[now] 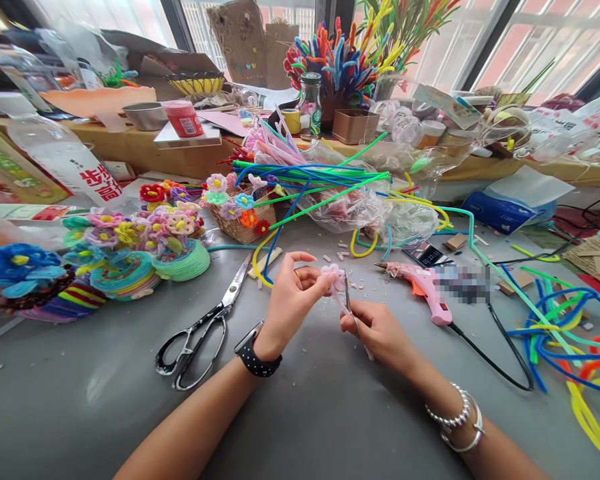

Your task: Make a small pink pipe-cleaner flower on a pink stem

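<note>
My left hand (297, 287) pinches a small pale pink pipe-cleaner flower (333, 272) between thumb and fingers. In my right hand (375, 327) is a pair of small scissors (348, 297), their narrow metal blades upright against the flower's right side. Most of their handle is hidden by my fingers. A pale pink strand hangs below my right hand. On the table left of my hands lie large black-handled scissors (207, 327), partly open. To the right rests a pink glue gun (425, 287), its nozzle pointing left.
Finished pipe-cleaner flowers in round pots (183, 261) and a woven basket (240, 223) line the left. Pipe-cleaner bundles (310, 177) lie ahead. Loose coloured stems (555, 327) and the glue gun's black cord (500, 380) spread right. Small scraps dot the grey table (300, 427).
</note>
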Demonstrator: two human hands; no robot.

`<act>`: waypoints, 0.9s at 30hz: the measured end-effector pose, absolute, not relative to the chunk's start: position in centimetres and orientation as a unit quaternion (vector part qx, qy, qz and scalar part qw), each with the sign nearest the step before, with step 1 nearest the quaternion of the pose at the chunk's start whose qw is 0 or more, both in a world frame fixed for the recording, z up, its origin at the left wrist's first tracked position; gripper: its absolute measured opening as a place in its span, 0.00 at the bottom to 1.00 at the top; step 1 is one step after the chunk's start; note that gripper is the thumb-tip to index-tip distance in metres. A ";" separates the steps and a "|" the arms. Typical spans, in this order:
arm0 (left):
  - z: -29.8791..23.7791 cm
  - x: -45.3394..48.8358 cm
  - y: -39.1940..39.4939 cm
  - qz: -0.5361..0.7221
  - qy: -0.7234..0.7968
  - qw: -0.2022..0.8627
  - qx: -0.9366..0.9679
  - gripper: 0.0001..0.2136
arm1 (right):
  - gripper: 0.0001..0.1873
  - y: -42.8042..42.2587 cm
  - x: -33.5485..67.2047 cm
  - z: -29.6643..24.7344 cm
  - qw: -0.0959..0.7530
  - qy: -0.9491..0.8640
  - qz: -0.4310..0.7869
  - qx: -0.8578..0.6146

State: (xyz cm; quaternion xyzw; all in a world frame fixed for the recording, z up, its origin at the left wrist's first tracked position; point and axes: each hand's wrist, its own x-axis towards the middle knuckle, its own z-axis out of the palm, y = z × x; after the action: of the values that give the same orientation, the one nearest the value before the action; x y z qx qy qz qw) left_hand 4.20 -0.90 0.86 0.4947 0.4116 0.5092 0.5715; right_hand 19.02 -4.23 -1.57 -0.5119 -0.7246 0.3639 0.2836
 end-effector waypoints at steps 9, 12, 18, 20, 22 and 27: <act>1.0 4.0 -0.7 0.518 0.417 0.568 0.486 0.16 | 0.29 -4.0 19.4 -1.5 0.306 -0.719 0.343 -0.520; 1.1 4.1 -0.8 0.518 0.402 0.571 0.494 0.15 | 0.30 -3.9 20.0 -1.2 0.287 -0.723 0.381 -0.499; 1.0 4.0 -0.8 0.522 0.400 0.546 0.520 0.14 | 0.35 -3.7 21.0 -0.7 0.283 -0.753 0.394 -0.445; 0.9 3.9 -0.7 0.520 0.398 0.537 0.533 0.14 | 0.33 -3.7 21.0 -0.7 0.260 -0.768 0.364 -0.458; 0.9 3.9 -0.8 0.521 0.393 0.530 0.542 0.15 | 0.31 -3.8 20.9 -0.8 0.238 -0.781 0.340 -0.467; 1.0 4.0 -0.8 0.525 0.403 0.522 0.539 0.18 | 0.30 -3.8 20.9 -0.9 0.228 -0.791 0.325 -0.466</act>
State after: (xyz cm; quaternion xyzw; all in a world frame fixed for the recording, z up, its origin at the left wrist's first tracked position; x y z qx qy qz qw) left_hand 4.01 -0.75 1.00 0.5388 0.4028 0.5245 0.5218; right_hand 20.88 -3.81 -0.90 -0.4662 -0.7907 0.3247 0.2280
